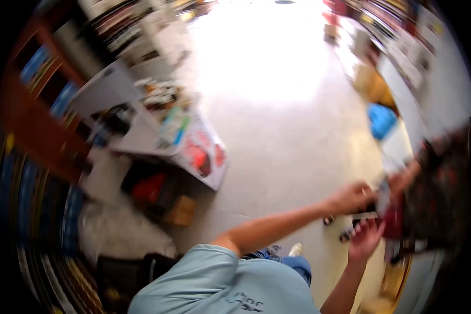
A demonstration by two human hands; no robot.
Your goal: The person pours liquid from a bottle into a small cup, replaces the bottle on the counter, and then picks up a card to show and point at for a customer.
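L hand (350, 199), R hand (365, 238) at blurred pale item (384, 194); grips unclear. Cardboard box (181, 210) contents unclear.

Head camera looks steeply down (blurred) onto the floor (277, 136).

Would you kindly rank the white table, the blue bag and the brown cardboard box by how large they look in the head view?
1. white table, clearly largest.
2 and 3. blue bag and brown cardboard box look about alike; with the blur and differing distance I would not rank them.
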